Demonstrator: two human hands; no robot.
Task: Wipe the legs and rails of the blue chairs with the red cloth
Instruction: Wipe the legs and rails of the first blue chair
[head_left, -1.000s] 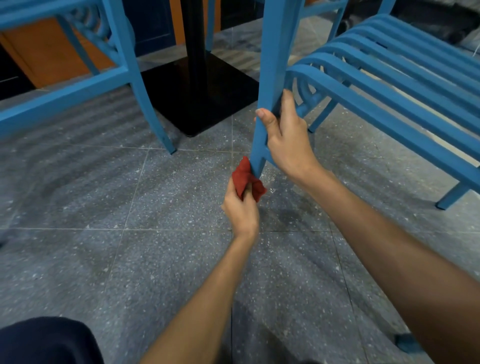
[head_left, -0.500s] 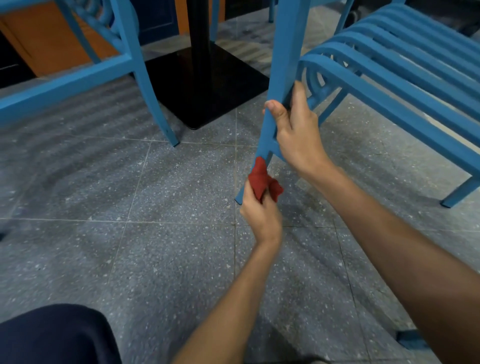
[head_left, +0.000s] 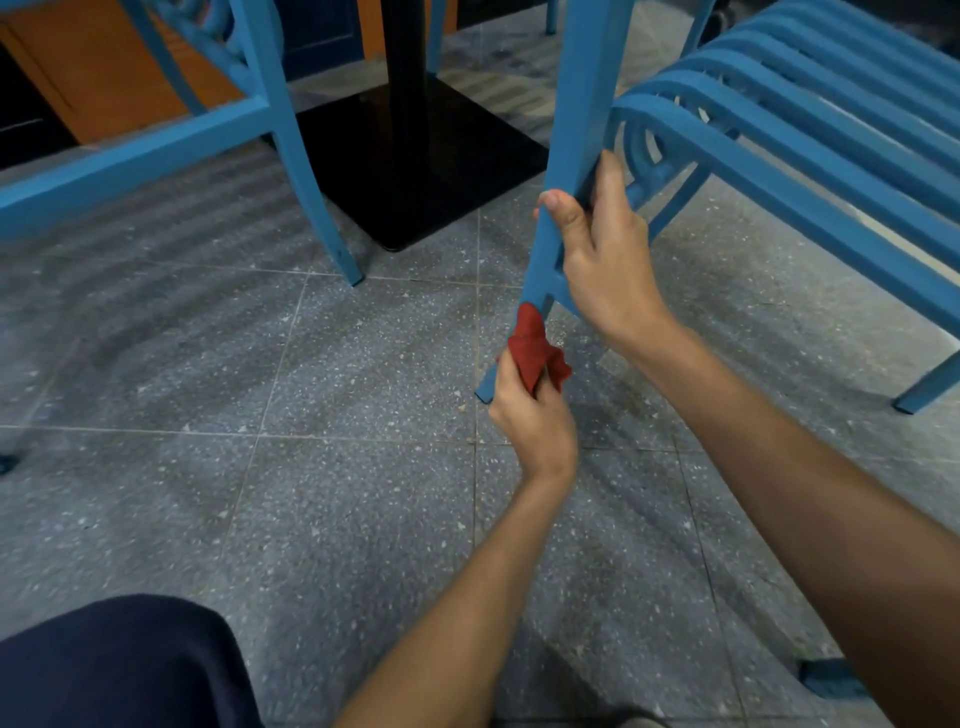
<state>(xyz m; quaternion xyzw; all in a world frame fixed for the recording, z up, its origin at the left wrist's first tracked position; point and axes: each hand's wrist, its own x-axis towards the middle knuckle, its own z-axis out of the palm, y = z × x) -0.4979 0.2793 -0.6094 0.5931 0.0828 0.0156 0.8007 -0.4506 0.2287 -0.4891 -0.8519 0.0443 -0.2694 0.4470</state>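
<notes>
The red cloth (head_left: 535, 349) is bunched in the left hand (head_left: 532, 415), pressed against the lower end of the blue chair leg (head_left: 574, 156). Higher up that leg, the right hand (head_left: 602, 249) grips it. Left of the leg stands a black table base (head_left: 415, 156).

The chair (head_left: 582, 130) wears smooth blue paint with a dull satin sheen, as does the second chair (head_left: 270, 119). The cloth (head_left: 535, 353) is soft, matt red fabric, crumpled. The floor (head_left: 260, 467) is speckled grey tile, lightly glossy. The table base (head_left: 415, 171) is glossy black. The trousers (head_left: 114, 670) are matt navy cloth
</notes>
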